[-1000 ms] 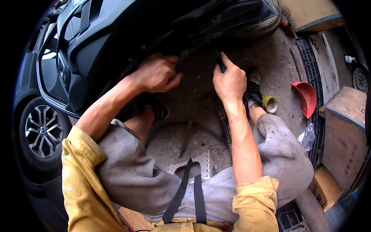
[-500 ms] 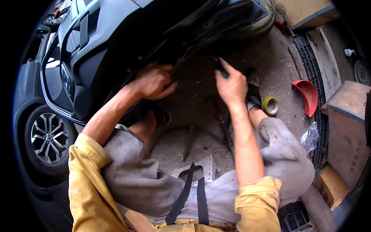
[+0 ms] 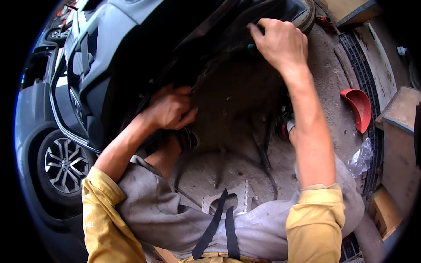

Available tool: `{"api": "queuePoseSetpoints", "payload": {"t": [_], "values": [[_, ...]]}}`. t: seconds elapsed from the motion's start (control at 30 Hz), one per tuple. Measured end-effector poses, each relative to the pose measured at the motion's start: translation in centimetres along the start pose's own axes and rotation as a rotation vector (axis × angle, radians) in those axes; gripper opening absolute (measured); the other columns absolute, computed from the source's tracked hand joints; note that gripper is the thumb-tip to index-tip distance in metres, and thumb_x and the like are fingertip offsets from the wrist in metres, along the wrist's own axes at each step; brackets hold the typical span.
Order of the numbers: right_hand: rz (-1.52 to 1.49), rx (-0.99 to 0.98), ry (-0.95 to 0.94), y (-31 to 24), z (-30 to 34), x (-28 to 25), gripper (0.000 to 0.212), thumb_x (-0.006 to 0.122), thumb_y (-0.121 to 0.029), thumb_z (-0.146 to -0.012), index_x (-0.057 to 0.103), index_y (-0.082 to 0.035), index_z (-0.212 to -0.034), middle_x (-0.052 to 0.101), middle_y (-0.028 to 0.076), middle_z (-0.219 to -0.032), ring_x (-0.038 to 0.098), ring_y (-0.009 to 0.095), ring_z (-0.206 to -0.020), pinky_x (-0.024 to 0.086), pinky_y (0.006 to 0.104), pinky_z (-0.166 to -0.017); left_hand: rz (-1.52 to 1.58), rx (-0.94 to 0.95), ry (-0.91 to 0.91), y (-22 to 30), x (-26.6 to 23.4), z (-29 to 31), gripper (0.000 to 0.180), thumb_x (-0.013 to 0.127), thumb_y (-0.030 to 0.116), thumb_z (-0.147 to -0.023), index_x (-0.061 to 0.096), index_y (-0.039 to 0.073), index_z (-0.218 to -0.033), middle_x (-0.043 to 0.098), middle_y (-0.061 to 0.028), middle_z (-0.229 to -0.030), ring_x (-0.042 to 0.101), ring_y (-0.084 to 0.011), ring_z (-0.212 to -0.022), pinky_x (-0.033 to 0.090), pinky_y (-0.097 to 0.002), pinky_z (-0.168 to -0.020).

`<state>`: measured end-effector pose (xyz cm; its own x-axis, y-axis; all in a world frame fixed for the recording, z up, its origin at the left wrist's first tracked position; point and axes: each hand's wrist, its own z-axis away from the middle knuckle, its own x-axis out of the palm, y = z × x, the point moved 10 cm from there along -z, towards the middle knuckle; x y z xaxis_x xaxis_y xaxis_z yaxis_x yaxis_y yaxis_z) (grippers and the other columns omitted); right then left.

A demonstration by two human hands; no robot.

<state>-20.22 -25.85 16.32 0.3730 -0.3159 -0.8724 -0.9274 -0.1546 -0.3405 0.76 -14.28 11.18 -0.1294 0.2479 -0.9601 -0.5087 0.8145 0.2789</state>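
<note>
A large dark car panel (image 3: 184, 39) with fittings along its edge spreads across the upper middle. My left hand (image 3: 172, 107) is at its lower edge, fingers curled; the shadow hides what they hold, if anything. Farther up and to the right, my right hand (image 3: 283, 44) is closed near the panel's far end. A teal-handled tool (image 3: 251, 49) shows just below its fingertips; its handle is mostly hidden and its tip is lost in the dark. A thin dark cable (image 3: 272, 177) curves over the ground between my legs.
A grey car with a spoked wheel (image 3: 65, 164) stands at the left. On the right lie a red curved piece (image 3: 358, 109), crumpled clear plastic (image 3: 362, 158) and a long black ridged strip (image 3: 360, 57). Wooden boxes (image 3: 401, 144) stand beyond. A pale perforated plate (image 3: 240, 197) is near my lap.
My right hand has moved up and to the right, toward the panel's far end, with the teal-handled tool. My left hand stays at the panel's edge. The view has shifted slightly.
</note>
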Motion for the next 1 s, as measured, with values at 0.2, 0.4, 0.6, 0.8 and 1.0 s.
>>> {"api": "queuePoseSetpoints", "payload": {"t": [0.2,0.4,0.6,0.8,1.0], "values": [[-0.631,0.385,0.422,3.9,3.2,-1.0,0.025,0.066,-0.027,-0.087,0.073,-0.003,-0.086,0.071,0.014,-0.073,0.07,0.027,-0.07,0.053,0.0357,-0.065,-0.013,-0.038,-0.071,0.1,0.1,-0.9,0.031,0.066,0.013,-0.081,0.052,0.009,-0.053,0.051,-0.004,-0.058,0.056,-0.0238,-0.071,0.04,-0.0389,-0.062],[-1.189,0.256,0.624,4.1,4.2,1.0,0.008,0.067,-0.012,-0.082,0.07,-0.005,-0.081,0.068,0.009,-0.081,0.063,0.021,-0.06,0.051,0.033,-0.058,-0.092,-0.03,-0.09,1.1,-0.1,-1.6,0.03,0.069,0.019,-0.08,0.058,0.011,-0.053,0.056,-0.0004,-0.059,0.059,-0.0172,-0.075,0.043,-0.038,-0.062],[-1.698,0.713,0.793,9.5,4.0,4.7,0.011,0.052,-0.003,-0.082,0.06,0.002,-0.085,0.056,0.006,-0.061,0.051,0.011,-0.047,0.04,0.024,-0.043,-0.12,-0.04,-0.1,1.5,-0.2,-2.5,0.022,0.071,0.017,-0.074,0.06,0.011,-0.056,0.057,-0.0001,-0.06,0.06,-0.0164,-0.076,0.041,-0.0368,-0.061],[-1.638,0.579,0.938,11.4,4.9,1.1,0.008,0.053,-0.002,-0.083,0.06,0.0,-0.083,0.055,0.005,-0.061,0.05,0.012,-0.046,0.043,0.0261,-0.046,-0.084,-0.045,-0.097,1.4,-0.2,-2.5,0.019,0.071,0.015,-0.07,0.059,0.01,-0.056,0.056,0.0001,-0.06,0.059,-0.0175,-0.072,0.039,-0.036,-0.059],[-1.56,0.639,0.895,8.6,5.1,4.5,0.009,0.051,-0.001,-0.083,0.059,0.002,-0.081,0.053,0.005,-0.057,0.048,0.012,-0.043,0.041,0.0253,-0.044,-0.086,-0.029,-0.102,1.2,-0.1,-2.5,0.02,0.071,0.015,-0.069,0.058,0.011,-0.055,0.055,0.0,-0.061,0.058,-0.0173,-0.071,0.039,-0.0357,-0.057]]}}
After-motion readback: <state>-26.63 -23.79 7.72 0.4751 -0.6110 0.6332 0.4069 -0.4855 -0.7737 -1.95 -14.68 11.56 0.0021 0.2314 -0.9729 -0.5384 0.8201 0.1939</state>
